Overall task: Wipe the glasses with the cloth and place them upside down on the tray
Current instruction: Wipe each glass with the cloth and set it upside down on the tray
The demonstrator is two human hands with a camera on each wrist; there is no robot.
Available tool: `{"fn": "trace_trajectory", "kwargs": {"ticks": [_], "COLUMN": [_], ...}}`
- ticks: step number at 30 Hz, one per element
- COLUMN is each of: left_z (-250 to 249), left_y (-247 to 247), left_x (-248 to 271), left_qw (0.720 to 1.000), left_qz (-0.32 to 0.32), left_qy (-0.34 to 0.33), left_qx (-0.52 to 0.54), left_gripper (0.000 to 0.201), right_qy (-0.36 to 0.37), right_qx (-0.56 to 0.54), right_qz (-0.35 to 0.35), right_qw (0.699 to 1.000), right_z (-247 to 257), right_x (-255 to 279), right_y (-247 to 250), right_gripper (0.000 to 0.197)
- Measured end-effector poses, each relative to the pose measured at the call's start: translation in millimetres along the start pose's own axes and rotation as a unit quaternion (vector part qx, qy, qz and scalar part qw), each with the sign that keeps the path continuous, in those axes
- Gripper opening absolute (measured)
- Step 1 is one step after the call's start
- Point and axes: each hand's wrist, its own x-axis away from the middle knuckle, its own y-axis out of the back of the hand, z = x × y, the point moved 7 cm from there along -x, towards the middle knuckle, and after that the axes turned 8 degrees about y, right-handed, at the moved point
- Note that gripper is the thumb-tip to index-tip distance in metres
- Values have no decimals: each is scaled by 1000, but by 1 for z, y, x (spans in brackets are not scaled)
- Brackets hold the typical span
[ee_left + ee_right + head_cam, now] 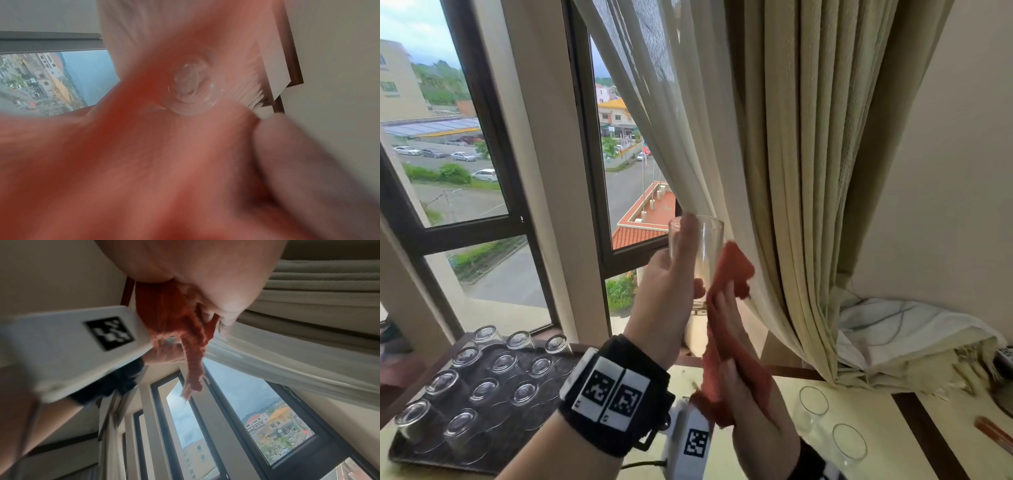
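overhead, the left hand (pixel 671 274) gripped a glass (pixel 700 246) upright in the air before the curtain (pixel 774 171), rim up, long axis near vertical. the right hand (pixel 743 359) lay just right of it, clutching the cloth (pixel 732 263) against the glass's side. the tray (pixel 400 452) sat low to the left on the worktop (pixel 876 428), carrying eleven glasses already upside down, so i judged the left hand nearer it and the glass would need a full flip. two more upright glasses (pixel 813 401) waited at the right.

from the left wrist, mostly blurred palm; the glass (pixel 191 91) showed end-on past it, with the left hand (pixel 144 162) wrapped around it.

from the right wrist, the right hand (pixel 205 272) had fingers curled on the bunched cloth (pixel 174 318), a strip hanging toward the window (pixel 267 426).
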Motion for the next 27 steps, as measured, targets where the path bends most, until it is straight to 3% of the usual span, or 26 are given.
{"fn": "trace_trajectory", "kwargs": {"ticks": [2,4,6,8,10,12,17,20,22,25,27], "left_z": [-1,3,8,13,17,18,18,19,20,23,24], "left_y": [1,-2,-5,-10,-19,-21,2,7,-3,-16,-17], "left_x": [-2,1,5,7,12,14,4,3,7,13,12], "left_qw": [1000,999,999,1000,1000,999,999,999,999,999,1000], "left_qz": [6,17,6,-1,9,13,-5,11,41,38,12], "left_qy": [-6,6,-4,-20,-15,5,29,19,13,-15,-23], "left_qx": [-1,41,45,19,24,40,43,33,14,0,5], "left_gripper": [122,102,83,73,74,80,82,82,79,74,85], "right_qy": [-70,-126,-128,-104,-82,-51,-24,-125,-170,-116,-86], "right_qx": [-48,-93,-87,-88,-76,-45,29,-68,-83,-114,-119], "right_qz": [-27,-62,-91,-125,-131,-95,23,-25,-102,-137,-119], "right_qw": [996,986,984,983,985,993,999,989,977,977,982], "right_z": [-13,-18,-7,7,13,18,1,-14,-15,8,12], "right_x": [3,-6,-24,-42,-51,-49,-1,3,-8,-38,-45], "right_y": [4,13,25,34,37,28,3,1,13,26,24], "right_gripper": [55,50,32,30,39,53,51,43,35,32,29]}}
